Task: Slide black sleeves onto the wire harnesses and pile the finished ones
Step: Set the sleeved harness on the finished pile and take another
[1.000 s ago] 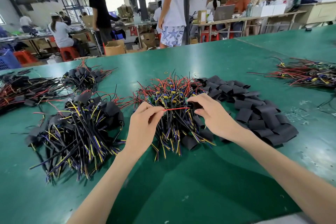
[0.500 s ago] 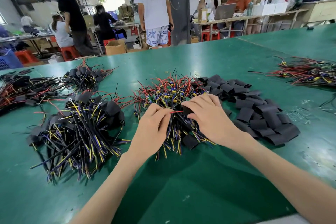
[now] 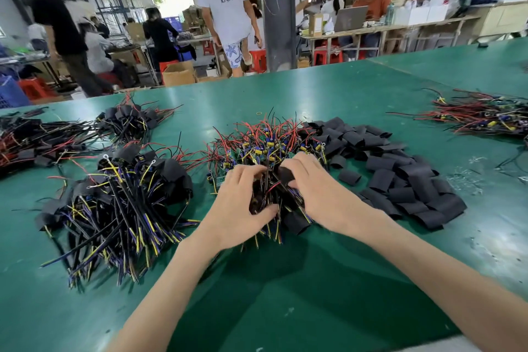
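A pile of bare wire harnesses [image 3: 265,143] with red, black, blue and yellow wires lies in the middle of the green table [image 3: 285,280]. Loose black sleeves [image 3: 400,177] are heaped to its right. A pile of sleeved harnesses [image 3: 120,200] lies to the left. Both hands are over the near side of the bare pile. My left hand [image 3: 237,206] grips a wire harness [image 3: 268,188] by its wires. My right hand [image 3: 311,188] pinches a black sleeve [image 3: 284,174] right against that harness. How far the wires enter the sleeve is hidden by my fingers.
More sleeved harnesses [image 3: 128,120] and a dark bundle of wires [image 3: 25,140] lie at the far left. Another heap of red-wired harnesses [image 3: 483,117] sits at the far right. Beyond the table edge, people stand and sit at benches among red stools and cardboard boxes.
My hands have come together from a spread position holding a red wire. The right hand now holds a black sleeve against the harness in my left hand.
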Motion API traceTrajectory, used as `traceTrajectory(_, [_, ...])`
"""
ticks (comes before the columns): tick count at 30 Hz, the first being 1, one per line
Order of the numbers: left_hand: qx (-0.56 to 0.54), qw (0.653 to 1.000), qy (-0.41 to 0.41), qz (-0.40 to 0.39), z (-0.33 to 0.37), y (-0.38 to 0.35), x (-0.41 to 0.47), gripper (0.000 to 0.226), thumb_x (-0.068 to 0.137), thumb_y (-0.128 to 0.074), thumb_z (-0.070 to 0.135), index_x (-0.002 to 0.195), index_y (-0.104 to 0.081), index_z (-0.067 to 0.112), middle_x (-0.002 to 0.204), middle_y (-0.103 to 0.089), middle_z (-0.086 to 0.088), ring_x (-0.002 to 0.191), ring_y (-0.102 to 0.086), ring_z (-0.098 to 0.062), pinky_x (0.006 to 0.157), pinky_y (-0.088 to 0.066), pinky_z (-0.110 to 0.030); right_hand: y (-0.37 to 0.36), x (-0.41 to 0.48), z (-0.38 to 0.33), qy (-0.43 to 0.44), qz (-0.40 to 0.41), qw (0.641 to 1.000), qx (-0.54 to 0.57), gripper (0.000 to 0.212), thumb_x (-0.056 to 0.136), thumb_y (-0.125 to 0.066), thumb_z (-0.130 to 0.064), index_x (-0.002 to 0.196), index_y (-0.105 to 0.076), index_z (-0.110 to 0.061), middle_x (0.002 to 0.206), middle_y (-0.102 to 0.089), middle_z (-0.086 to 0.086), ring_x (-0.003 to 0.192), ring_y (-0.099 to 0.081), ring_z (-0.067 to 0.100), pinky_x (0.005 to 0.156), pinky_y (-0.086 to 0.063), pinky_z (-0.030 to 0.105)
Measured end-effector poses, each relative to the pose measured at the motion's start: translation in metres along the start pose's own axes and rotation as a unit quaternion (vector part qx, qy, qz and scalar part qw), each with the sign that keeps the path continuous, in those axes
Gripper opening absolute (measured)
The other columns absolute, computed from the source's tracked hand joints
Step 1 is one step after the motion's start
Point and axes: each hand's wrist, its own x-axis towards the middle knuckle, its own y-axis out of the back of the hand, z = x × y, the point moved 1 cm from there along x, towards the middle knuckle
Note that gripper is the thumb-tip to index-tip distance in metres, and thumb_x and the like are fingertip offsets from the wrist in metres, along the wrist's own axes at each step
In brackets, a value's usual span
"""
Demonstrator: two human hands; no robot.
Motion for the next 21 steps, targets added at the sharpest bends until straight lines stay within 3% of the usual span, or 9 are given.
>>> traceTrajectory(2, [-0.001, 0.999, 0.028, -0.018, -0.006, 0.004, 0.0, 0.039, 0.083, -0.07, 0.03, 0.116, -0.056, 0.017, 0.114, -0.047, 0.001, 0.112, -0.036, -0.014, 0.097, -0.023, -0.015, 0.002, 0.0, 0.007, -0.022, 0.018, 0.999, 0.014, 0.046, 0.079, -0.052, 0.018, 0.123, -0.045, 0.005, 0.115, -0.043, 0.017, 0.105, -0.04, 0.027, 0.105, -0.028, 0.017])
traceTrajectory(4, [-0.041, 0.996, 0.061, -0.045, -0.009, 0.007, 0.001, 0.02, 0.085, -0.068, 0.032, 0.101, -0.061, 0.024, 0.108, -0.052, 0.005, 0.107, -0.038, -0.012, 0.091, -0.024, -0.015, 0.006, -0.001, 0.011, -0.034, 0.031, 0.999, 0.023, 0.047, 0.077, -0.052, 0.023, 0.12, -0.046, 0.005, 0.114, -0.044, 0.017, 0.104, -0.041, 0.027, 0.096, -0.013, -0.004])
traceTrajectory(6, [-0.092, 0.989, 0.094, -0.061, -0.011, 0.009, 0.003, 0.014, 0.084, -0.069, 0.033, 0.093, -0.059, 0.029, 0.099, -0.056, 0.009, 0.095, -0.045, -0.008, 0.084, -0.034, -0.021, 0.007, 0.0, 0.014, -0.037, 0.039, 0.998, 0.036, 0.048, 0.076, -0.051, 0.025, 0.119, -0.046, 0.005, 0.112, -0.043, 0.017, 0.103, -0.04, 0.027, 0.092, -0.011, -0.008])
traceTrajectory(10, [-0.223, 0.96, 0.143, -0.092, -0.008, 0.01, 0.003, 0.028, 0.078, -0.076, 0.026, 0.098, -0.057, 0.017, 0.081, -0.061, 0.006, 0.069, -0.05, -0.004, 0.068, -0.041, -0.014, 0.004, 0.001, 0.019, -0.035, 0.048, 0.997, 0.056, 0.056, 0.072, -0.05, 0.029, 0.122, -0.045, 0.002, 0.108, -0.035, 0.004, 0.093, -0.027, 0.006, 0.087, -0.014, -0.01])
traceTrajectory(12, [-0.255, 0.95, 0.148, -0.101, -0.007, 0.01, 0.002, 0.035, 0.074, -0.079, 0.022, 0.1, -0.056, 0.015, 0.078, -0.061, 0.004, 0.069, -0.052, -0.004, 0.07, -0.043, -0.015, 0.003, 0.001, 0.021, -0.043, 0.05, 0.997, 0.048, 0.057, 0.074, -0.051, 0.027, 0.123, -0.044, 0.0, 0.108, -0.033, 0.001, 0.092, -0.027, 0.005, 0.086, -0.017, -0.008])
traceTrajectory(16, [-0.352, 0.917, 0.171, -0.075, -0.007, 0.011, 0.003, 0.044, 0.067, -0.077, 0.029, 0.103, -0.057, 0.014, 0.079, -0.061, 0.004, 0.071, -0.056, -0.008, 0.07, -0.049, -0.019, 0.002, 0.0, 0.028, -0.056, 0.062, 0.996, -0.001, 0.048, 0.081, -0.056, 0.016, 0.123, -0.045, -0.002, 0.113, -0.043, 0.011, 0.103, -0.035, 0.017, 0.091, -0.021, 0.013])
traceTrajectory(19, [-0.449, 0.876, 0.172, -0.029, -0.007, 0.01, 0.004, 0.017, 0.084, -0.064, 0.016, 0.099, -0.061, 0.007, 0.069, -0.058, 0.003, 0.063, -0.053, -0.01, 0.061, -0.05, -0.022, 0.002, 0.0, 0.03, -0.053, 0.066, 0.996, -0.022, 0.039, 0.087, -0.056, 0.006, 0.125, -0.048, -0.001, 0.114, -0.048, 0.015, 0.105, -0.039, 0.024, 0.088, -0.026, 0.027])
traceTrajectory(21, [-0.404, 0.898, 0.174, 0.005, -0.009, 0.009, 0.005, 0.01, 0.09, -0.058, 0.003, 0.095, -0.064, 0.009, 0.064, -0.058, 0.005, 0.057, -0.053, -0.007, 0.056, -0.048, -0.018, 0.001, -0.001, 0.027, -0.046, 0.071, 0.995, -0.044, 0.035, 0.088, -0.059, 0.0, 0.123, -0.052, -0.003, 0.113, -0.052, 0.014, 0.104, -0.045, 0.031, 0.084, -0.025, 0.033])
